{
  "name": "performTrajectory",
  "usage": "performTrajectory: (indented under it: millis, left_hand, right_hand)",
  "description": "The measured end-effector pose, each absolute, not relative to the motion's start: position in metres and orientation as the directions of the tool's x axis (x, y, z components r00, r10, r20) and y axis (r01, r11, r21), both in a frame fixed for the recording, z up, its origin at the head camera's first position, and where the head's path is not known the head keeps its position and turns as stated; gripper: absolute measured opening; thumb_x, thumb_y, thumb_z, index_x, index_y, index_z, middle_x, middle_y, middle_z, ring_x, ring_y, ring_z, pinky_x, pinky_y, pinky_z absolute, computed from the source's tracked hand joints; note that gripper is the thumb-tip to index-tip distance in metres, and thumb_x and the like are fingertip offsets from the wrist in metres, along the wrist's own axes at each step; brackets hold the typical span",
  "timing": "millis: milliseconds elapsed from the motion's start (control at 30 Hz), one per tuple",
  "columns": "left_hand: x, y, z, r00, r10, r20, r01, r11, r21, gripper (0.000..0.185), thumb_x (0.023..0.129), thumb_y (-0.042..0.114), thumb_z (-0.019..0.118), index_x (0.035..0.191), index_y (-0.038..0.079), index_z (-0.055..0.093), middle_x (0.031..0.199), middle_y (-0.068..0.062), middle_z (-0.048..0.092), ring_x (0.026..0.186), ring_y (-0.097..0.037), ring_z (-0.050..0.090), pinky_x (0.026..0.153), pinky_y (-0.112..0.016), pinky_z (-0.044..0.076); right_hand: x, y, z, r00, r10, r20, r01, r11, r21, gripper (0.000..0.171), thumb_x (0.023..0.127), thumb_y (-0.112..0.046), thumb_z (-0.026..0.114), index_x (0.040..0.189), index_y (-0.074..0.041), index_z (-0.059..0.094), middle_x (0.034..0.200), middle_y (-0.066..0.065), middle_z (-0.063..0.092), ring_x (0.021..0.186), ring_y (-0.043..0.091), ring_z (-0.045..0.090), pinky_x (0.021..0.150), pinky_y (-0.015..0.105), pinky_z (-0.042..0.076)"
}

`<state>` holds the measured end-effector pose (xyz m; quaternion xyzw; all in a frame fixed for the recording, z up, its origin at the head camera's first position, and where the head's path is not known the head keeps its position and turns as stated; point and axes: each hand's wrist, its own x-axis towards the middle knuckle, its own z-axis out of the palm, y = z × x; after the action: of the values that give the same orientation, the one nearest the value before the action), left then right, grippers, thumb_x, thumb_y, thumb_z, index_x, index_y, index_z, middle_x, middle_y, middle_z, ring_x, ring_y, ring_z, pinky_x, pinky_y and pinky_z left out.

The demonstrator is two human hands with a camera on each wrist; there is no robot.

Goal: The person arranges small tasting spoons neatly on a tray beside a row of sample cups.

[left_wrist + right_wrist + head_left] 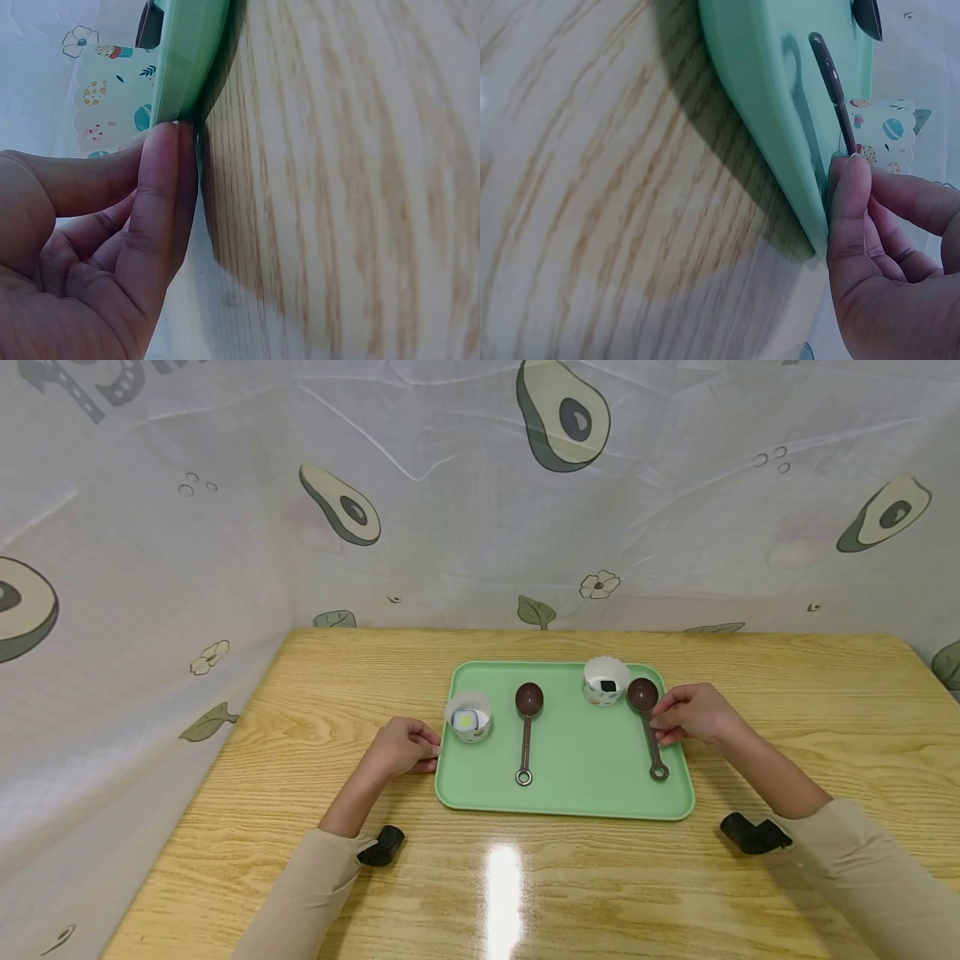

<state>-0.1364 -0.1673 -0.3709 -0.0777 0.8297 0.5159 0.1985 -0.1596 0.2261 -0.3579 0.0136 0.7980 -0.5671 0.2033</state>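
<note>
A light green tray (577, 797) lies on the wooden table. At its left rim my left hand (400, 747) grips the edge, thumb and fingertips together there in the left wrist view. My right hand (699, 717) pinches the handle of a dark brown measuring spoon (642, 695) over the tray's right side; in the right wrist view the spoon handle (827, 67) stands clear above its shadow. Another brown measuring spoon (528, 700) lies left of the tray's middle. One white paper cup (472, 733) sits by the left rim, another paper cup (602, 693) near the back right.
Inside the left cup is a small whitish block with a yellow-green mark (466, 720); the right cup holds a small black piece (608, 686). Wood tabletop (600, 885) surrounds the tray. A white cloth with avocado prints (465, 510) hangs behind the table and along its left side.
</note>
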Motion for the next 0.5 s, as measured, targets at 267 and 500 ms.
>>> performTrajectory:
  millis: [267,500]
  left_hand:
    - [-0.1371,-0.167,-0.3707,-0.907,0.07,-0.415,-0.341,0.458,0.821,0.008,0.084,-0.008,0.058,0.092,-0.01,0.059,0.073,-0.011,0.055,0.058,-0.013,0.058,0.058,-0.025,0.055]
    - [-0.1369,-0.1673,-0.371,-0.908,0.071,-0.414,-0.338,0.46,0.821,0.008,0.085,-0.008,0.058,0.093,-0.01,0.059,0.073,-0.011,0.055,0.058,-0.014,0.058,0.058,-0.025,0.055]
  right_hand:
    - [-0.1592,0.2284,-0.3583,-0.913,-0.224,-0.34,0.253,0.344,-0.905,0.015,0.081,0.013,0.058,0.093,0.018,0.052,0.068,0.009,0.06,0.058,0.014,0.062,0.056,0.029,0.056]
    - [-0.1566,0.2309,-0.3563,-0.916,-0.225,-0.332,0.25,0.326,-0.912,0.017,0.081,0.012,0.058,0.095,0.02,0.05,0.069,0.009,0.061,0.059,0.015,0.063,0.057,0.03,0.057]
